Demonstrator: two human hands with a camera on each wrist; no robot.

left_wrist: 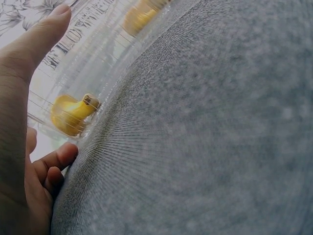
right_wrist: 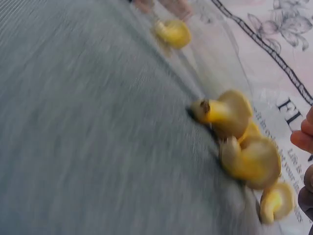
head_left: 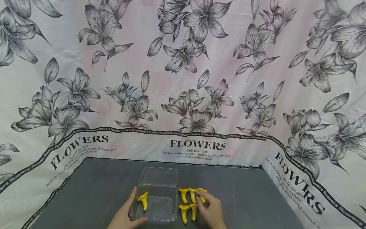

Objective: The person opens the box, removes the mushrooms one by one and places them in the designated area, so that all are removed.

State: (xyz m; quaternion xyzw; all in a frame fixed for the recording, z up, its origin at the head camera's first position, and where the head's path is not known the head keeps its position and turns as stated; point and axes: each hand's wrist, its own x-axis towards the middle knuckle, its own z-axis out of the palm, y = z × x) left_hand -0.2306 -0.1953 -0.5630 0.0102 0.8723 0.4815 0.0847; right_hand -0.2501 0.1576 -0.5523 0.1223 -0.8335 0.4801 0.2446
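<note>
My left hand (head_left: 125,212) rests against a clear plastic clamshell box (head_left: 174,203), fingers along its left wall and thumb at the front corner. One yellow trumpet-shaped mushroom (head_left: 144,201) lies inside the box, also visible through its wall as a yellow mushroom (left_wrist: 73,115) in the left wrist view. My right hand (head_left: 211,208) reaches over several similar mushrooms (head_left: 184,212) right of the box, its fingertips close to the back row. In the right wrist view, its fingers (right_wrist: 304,139) are at the edge, apart from the nearest mushroom (right_wrist: 277,200). The hand partly covers a rear mushroom (head_left: 202,190).
The box's lid (head_left: 158,175) stands raised behind its base. A dark grey tabletop (head_left: 243,194) carries everything. White fabric (head_left: 197,152) printed with lilies and lettering encloses the table at the back and on both sides.
</note>
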